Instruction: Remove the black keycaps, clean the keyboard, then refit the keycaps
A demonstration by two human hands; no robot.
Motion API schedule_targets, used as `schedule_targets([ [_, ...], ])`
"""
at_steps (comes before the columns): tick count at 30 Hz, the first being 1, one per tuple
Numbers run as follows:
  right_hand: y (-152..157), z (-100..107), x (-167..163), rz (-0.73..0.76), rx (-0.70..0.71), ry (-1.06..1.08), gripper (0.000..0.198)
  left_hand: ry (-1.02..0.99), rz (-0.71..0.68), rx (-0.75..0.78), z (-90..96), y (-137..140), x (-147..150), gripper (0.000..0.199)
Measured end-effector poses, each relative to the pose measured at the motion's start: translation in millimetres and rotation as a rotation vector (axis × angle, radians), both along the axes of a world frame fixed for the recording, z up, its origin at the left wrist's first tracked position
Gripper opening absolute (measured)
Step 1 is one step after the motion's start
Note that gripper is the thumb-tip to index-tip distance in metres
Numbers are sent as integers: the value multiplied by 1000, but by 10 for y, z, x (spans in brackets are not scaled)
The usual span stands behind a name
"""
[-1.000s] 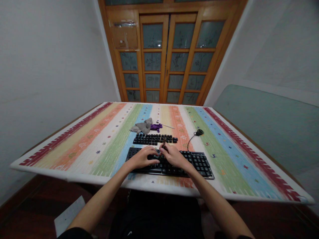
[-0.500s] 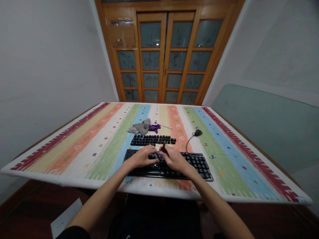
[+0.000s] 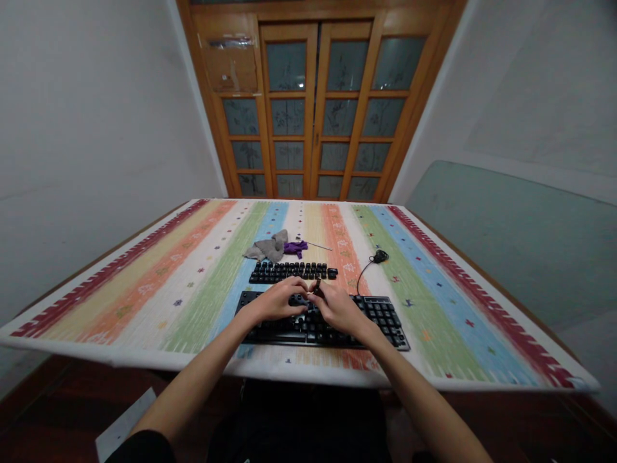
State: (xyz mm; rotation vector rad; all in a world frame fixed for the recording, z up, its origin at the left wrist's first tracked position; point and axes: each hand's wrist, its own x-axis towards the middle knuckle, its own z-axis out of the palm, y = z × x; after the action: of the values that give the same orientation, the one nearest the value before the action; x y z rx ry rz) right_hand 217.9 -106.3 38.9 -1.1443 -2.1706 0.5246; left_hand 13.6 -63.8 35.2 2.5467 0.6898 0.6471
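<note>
Striped tablecloth (image 3: 463,321): it covers the table under everything; if the cloth is pulled or wrinkled, the small pieces on it could slide.
Black keyboard (image 3: 385,321): it lies flat near the front edge, below both hands; uneven pressing could make it shift or tilt.
Loose black keycaps (image 3: 294,272): they stand in rows just behind the keyboard; a forward slip of the fingers could mix their order.
Right hand (image 3: 337,308): thumb and fingers are closed around a small dark tool; a weak pinch could let it turn.
Left hand (image 3: 281,299): fingers are curved over the keys; whether they grip something small, I cannot tell. It is very near the tool, so a slip could hurt a finger.
Cable (image 3: 380,256): bundled behind the keyboard's right part; a pull on it could drag the keyboard.
Small dark tool (image 3: 317,285): raised above the keyboard; a wrong angle could scratch or break a key.
</note>
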Motion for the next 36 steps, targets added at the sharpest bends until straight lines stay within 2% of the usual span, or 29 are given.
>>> schedule_targets([
  [6, 9, -13, 25, -42, 22, 36, 10, -74, -4, 8, -13, 11, 34, 11],
  [11, 25, -61, 47, -87, 19, 82, 8, -157, 38, 60, 2, 163, 8, 8],
  [16, 5, -102, 75, -90, 4, 87, 9, -62, 145, 224, -43, 421, 4, 9],
  [21, -86, -97, 84, -47, -29, 93, 8, 94, 152, 337, -156, 599, 67, 8],
  [27, -188, -132, 84, -45, -25, 65, 9, 191, 149, 370, -262, 679, 102, 6],
  [36, -211, -256, 70, -43, -35, 106, 6, 222, 162, 392, -275, 685, 91, 6],
])
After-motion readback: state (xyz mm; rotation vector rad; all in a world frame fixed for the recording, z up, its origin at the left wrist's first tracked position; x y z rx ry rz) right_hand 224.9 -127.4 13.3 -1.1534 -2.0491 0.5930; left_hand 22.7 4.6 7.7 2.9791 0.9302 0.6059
